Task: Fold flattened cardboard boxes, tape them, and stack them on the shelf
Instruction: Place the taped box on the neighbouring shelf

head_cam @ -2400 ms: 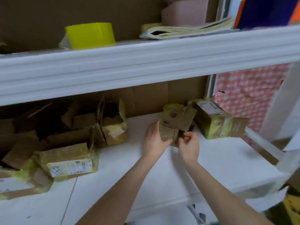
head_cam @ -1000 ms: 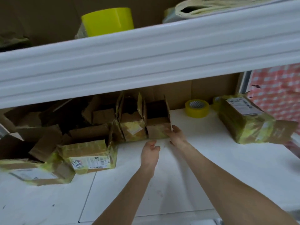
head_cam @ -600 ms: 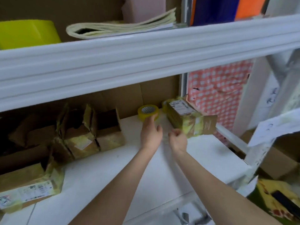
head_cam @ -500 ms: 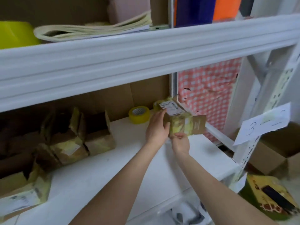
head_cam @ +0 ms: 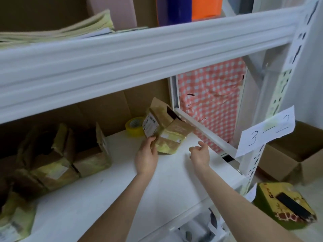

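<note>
Since half a second ago the right hand (head_cam: 199, 152) has come off the cardboard box (head_cam: 167, 135), and the box is tipped up more steeply. That hand hovers apart from the box, to the right of the yellow tape roll (head_cam: 133, 127), fingers loosely curled round nothing. The left hand (head_cam: 146, 155) pinches the box's labelled lower corner. The box itself, wrapped in yellowish tape with brown flaps open at its top, leans just right of the roll, its lower edge on the white shelf board (head_cam: 113, 189).

Brown cardboard lines the wall behind the roll. A white beam (head_cam: 139, 55) of the upper shelf runs above it, with a sheaf of papers (head_cam: 57, 32) on top. Right of the roll, beyond the frame, hang a pink checked cloth (head_cam: 209, 102) and one paper sign (head_cam: 267, 131) marked 3-2. A brown carton (head_cam: 300, 159) and a giraffe-patterned box (head_cam: 272, 206) sit on the floor.

Count: one roll, one held box, and left of the roll at least three open taped boxes (head_cam: 90, 159); the further ones are too blurred to count.
</note>
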